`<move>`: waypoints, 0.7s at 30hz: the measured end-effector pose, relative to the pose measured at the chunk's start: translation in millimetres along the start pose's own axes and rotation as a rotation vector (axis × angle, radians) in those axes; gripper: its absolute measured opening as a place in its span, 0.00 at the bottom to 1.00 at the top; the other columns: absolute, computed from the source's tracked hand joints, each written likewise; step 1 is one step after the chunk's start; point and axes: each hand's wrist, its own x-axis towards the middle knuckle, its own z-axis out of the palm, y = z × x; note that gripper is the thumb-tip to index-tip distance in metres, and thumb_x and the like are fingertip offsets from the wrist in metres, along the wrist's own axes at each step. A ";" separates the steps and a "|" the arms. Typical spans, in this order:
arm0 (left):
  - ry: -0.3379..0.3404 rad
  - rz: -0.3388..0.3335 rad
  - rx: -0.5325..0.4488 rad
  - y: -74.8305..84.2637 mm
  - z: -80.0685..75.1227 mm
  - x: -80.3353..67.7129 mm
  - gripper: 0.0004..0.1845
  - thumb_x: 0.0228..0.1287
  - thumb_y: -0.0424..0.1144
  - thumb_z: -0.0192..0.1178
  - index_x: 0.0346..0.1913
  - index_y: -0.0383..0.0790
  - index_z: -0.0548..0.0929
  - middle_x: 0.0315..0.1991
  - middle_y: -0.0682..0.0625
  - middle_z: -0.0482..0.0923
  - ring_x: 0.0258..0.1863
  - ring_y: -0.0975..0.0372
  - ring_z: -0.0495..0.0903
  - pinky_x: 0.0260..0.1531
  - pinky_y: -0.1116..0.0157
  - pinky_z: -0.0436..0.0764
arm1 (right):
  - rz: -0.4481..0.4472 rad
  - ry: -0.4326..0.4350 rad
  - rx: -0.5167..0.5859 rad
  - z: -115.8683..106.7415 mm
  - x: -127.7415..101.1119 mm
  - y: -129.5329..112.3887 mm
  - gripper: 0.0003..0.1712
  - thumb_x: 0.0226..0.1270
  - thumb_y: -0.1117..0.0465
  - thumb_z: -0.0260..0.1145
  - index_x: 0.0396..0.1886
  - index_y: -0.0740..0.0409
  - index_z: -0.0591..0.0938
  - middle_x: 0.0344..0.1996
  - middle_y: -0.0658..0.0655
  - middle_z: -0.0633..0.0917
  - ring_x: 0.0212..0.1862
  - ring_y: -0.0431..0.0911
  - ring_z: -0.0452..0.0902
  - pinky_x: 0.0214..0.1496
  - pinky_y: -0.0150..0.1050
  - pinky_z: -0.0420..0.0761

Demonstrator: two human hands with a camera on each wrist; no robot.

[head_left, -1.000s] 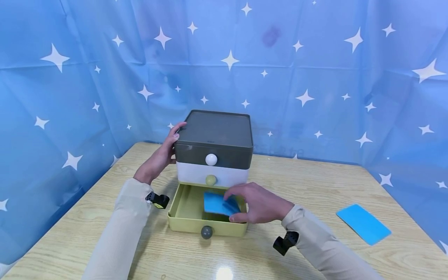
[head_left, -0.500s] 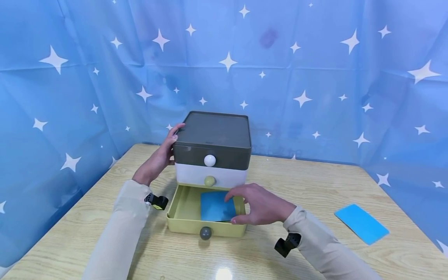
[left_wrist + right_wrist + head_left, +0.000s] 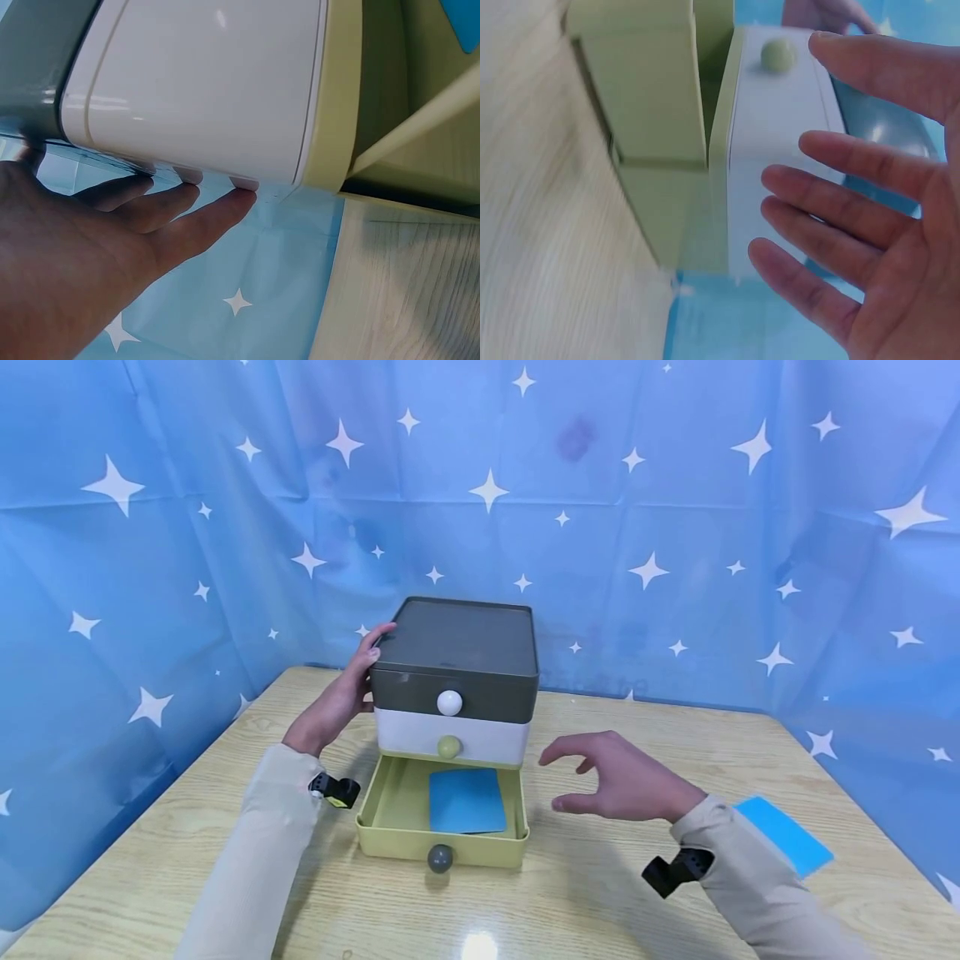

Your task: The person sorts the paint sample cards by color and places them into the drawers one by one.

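A small desktop drawer unit [image 3: 453, 739] stands on the table, with a dark grey top drawer, a white middle one and a yellow-green bottom drawer [image 3: 393, 839] pulled out. Inside the bottom drawer lies a blue rectangular sheet [image 3: 467, 802]. My left hand [image 3: 335, 706] rests against the unit's left side, its extended fingertips [image 3: 244, 196] touching the white wall in the left wrist view. To the right of the unit, my right hand [image 3: 618, 777] is in the air, fingers spread and holding nothing. Its palm and spread fingers face the unit in the right wrist view.
Another blue sheet [image 3: 787, 835] lies on the wooden table [image 3: 480, 910] at the right, partly covered by the right sleeve [image 3: 757, 885]. A blue curtain with white stars [image 3: 480, 485] hangs behind the table. A grey round knob [image 3: 440, 858] sticks out from the bottom drawer.
My right hand has let go of the blue sheet, which now lies flat in the bottom drawer, and has moved out to the right. The left hand has stayed in place.
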 end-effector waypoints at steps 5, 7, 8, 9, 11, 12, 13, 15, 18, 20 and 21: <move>0.006 -0.007 0.004 -0.3 -0.4 -0.4 0.28 0.76 0.64 0.28 0.76 0.79 0.45 0.79 0.45 0.48 0.71 0.41 0.63 0.51 0.52 0.72 | 0.051 0.046 -0.041 -13.3 -15.0 23.5 0.23 0.62 0.50 0.73 0.56 0.49 0.83 0.54 0.49 0.85 0.58 0.51 0.81 0.51 0.44 0.83; 0.007 -0.004 0.002 -0.4 -0.3 -0.4 0.28 0.76 0.64 0.28 0.76 0.79 0.45 0.79 0.45 0.48 0.71 0.41 0.62 0.52 0.52 0.71 | 0.077 0.070 -0.060 -19.0 -22.0 35.2 0.23 0.61 0.49 0.74 0.55 0.50 0.83 0.54 0.51 0.86 0.58 0.52 0.81 0.49 0.44 0.84; 0.006 -0.003 0.003 -0.5 -0.2 -0.3 0.28 0.76 0.65 0.28 0.76 0.79 0.45 0.79 0.45 0.48 0.71 0.41 0.62 0.52 0.52 0.71 | 0.095 0.080 -0.070 -21.8 -26.1 41.4 0.23 0.61 0.49 0.74 0.55 0.50 0.83 0.54 0.52 0.86 0.57 0.53 0.82 0.49 0.44 0.84; 0.006 -0.003 0.003 -0.6 0.0 -0.2 0.28 0.76 0.65 0.28 0.76 0.79 0.45 0.79 0.45 0.48 0.71 0.41 0.62 0.52 0.51 0.71 | 0.116 0.087 -0.080 -24.6 -30.5 47.8 0.24 0.62 0.49 0.74 0.55 0.51 0.83 0.54 0.53 0.86 0.57 0.54 0.82 0.49 0.45 0.84; 0.006 -0.003 0.004 -0.8 0.4 0.0 0.28 0.76 0.65 0.29 0.76 0.79 0.45 0.79 0.45 0.49 0.71 0.41 0.63 0.52 0.52 0.71 | 0.160 0.101 -0.100 -28.8 -39.8 61.5 0.24 0.62 0.48 0.74 0.55 0.53 0.83 0.54 0.57 0.86 0.57 0.57 0.82 0.49 0.47 0.84; 0.005 -0.002 0.007 -0.9 0.5 0.1 0.28 0.76 0.65 0.29 0.76 0.79 0.45 0.79 0.45 0.49 0.71 0.41 0.63 0.51 0.52 0.71 | 0.186 0.105 -0.113 -30.5 -44.8 68.2 0.25 0.62 0.48 0.73 0.55 0.53 0.83 0.54 0.58 0.86 0.57 0.58 0.82 0.49 0.49 0.84; 0.006 -0.003 0.008 -1.1 0.6 0.3 0.28 0.76 0.65 0.29 0.76 0.79 0.45 0.79 0.45 0.49 0.71 0.41 0.63 0.51 0.52 0.71 | 0.213 0.105 -0.126 -31.6 -49.7 75.1 0.26 0.62 0.47 0.73 0.55 0.54 0.82 0.54 0.59 0.86 0.57 0.59 0.82 0.49 0.50 0.84; 0.008 -0.004 0.012 -1.6 0.5 0.4 0.28 0.76 0.65 0.28 0.76 0.79 0.45 0.79 0.45 0.49 0.71 0.41 0.63 0.51 0.52 0.71 | 0.266 0.098 -0.155 -32.5 -60.0 89.4 0.27 0.62 0.46 0.73 0.55 0.55 0.82 0.55 0.63 0.85 0.57 0.62 0.81 0.49 0.54 0.83; 0.007 -0.002 0.008 -2.1 0.3 0.7 0.28 0.76 0.65 0.29 0.76 0.79 0.45 0.79 0.46 0.49 0.71 0.41 0.62 0.50 0.53 0.72 | 0.335 0.085 -0.194 -31.4 -76.1 111.7 0.30 0.61 0.44 0.73 0.56 0.58 0.82 0.55 0.66 0.85 0.56 0.64 0.80 0.49 0.57 0.81; 0.005 0.001 0.003 -2.3 0.1 0.6 0.28 0.76 0.65 0.29 0.76 0.78 0.45 0.79 0.46 0.49 0.71 0.41 0.63 0.50 0.53 0.72 | 0.373 0.073 -0.213 -30.3 -86.8 125.8 0.32 0.60 0.43 0.73 0.55 0.60 0.81 0.54 0.68 0.85 0.56 0.65 0.80 0.49 0.59 0.80; 0.004 0.003 0.000 -2.2 -0.1 0.4 0.28 0.76 0.65 0.29 0.77 0.78 0.45 0.79 0.46 0.49 0.71 0.41 0.62 0.50 0.53 0.72 | 0.391 0.068 -0.219 -29.7 -91.7 132.4 0.33 0.60 0.43 0.73 0.55 0.61 0.81 0.54 0.68 0.85 0.55 0.65 0.80 0.49 0.59 0.80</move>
